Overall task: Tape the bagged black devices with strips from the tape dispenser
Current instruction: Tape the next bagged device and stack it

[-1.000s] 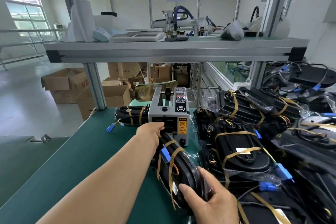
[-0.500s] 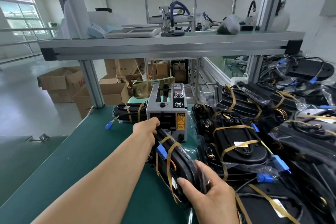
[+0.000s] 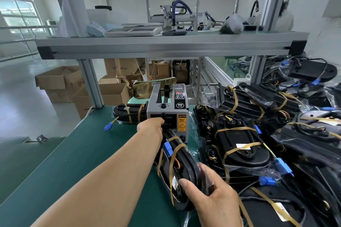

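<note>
Hands well apart; head view only. Left hand [image 3: 150, 126] is stretched out over the bench to the mouth of the tape dispenser [image 3: 167, 114]. Its fingertips are at the slot but hidden behind the knuckles, so whether they pinch a strip cannot be told. Right hand [image 3: 212, 195] grips the near end of the bagged device [image 3: 182, 164], thumb across the top face, fingers wrapped round the right edge over the plastic film.

Position: the bagged device lies lengthwise on the green bench [image 3: 73, 162]. Its near end is at 6 o'clock in the right hand, its far end at 12 o'clock, close under the dispenser's front. Whether the two touch cannot be told. Brown tape bands [image 3: 173, 155] already cross it, and a blue plug [image 3: 168, 149] sits on its far half. At 3 o'clock is a pile of bagged devices [image 3: 239, 140], banded with the same tape. One more device [image 3: 127, 113] lies behind the dispenser at its 9 o'clock.

Handling, judged:
- The shell looks hard and stiff, long, probably with some weight. Held by one end alone the far end would swing, so it is better left resting on the bench.
- The film looks loose and slick and would likely slide over the shell. Grip round the edge, or where a band already pins the bag.
- The wires and plug look like the weak parts, so keep fingers off them.
- A strip would be thin and sticky. Take it by the free end and keep it taut so it does not fold on itself.
</note>
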Action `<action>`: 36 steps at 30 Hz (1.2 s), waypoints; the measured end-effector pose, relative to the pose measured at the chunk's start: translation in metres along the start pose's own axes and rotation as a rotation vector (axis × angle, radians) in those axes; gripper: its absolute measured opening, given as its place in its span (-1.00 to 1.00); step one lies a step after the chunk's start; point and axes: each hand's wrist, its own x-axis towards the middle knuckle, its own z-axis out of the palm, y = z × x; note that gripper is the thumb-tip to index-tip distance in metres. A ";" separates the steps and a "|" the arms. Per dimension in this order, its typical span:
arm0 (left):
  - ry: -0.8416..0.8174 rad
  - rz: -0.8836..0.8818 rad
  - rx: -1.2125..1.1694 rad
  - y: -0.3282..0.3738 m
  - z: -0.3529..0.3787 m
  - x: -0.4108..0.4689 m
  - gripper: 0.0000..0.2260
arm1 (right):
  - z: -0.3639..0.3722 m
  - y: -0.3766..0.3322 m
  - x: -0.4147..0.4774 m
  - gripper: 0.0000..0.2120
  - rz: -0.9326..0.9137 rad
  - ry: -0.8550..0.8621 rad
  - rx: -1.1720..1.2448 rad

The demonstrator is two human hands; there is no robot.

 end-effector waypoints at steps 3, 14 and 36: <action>0.091 0.028 -0.052 -0.005 0.001 -0.002 -0.79 | -0.001 0.000 -0.001 -0.60 0.007 -0.006 0.035; -0.329 0.506 0.259 -0.021 -0.069 -0.109 -0.77 | -0.001 0.003 -0.006 -0.44 0.021 -0.051 0.055; -0.318 0.614 0.559 -0.059 -0.076 -0.149 -0.83 | 0.002 0.002 -0.003 -0.81 -0.094 0.085 0.058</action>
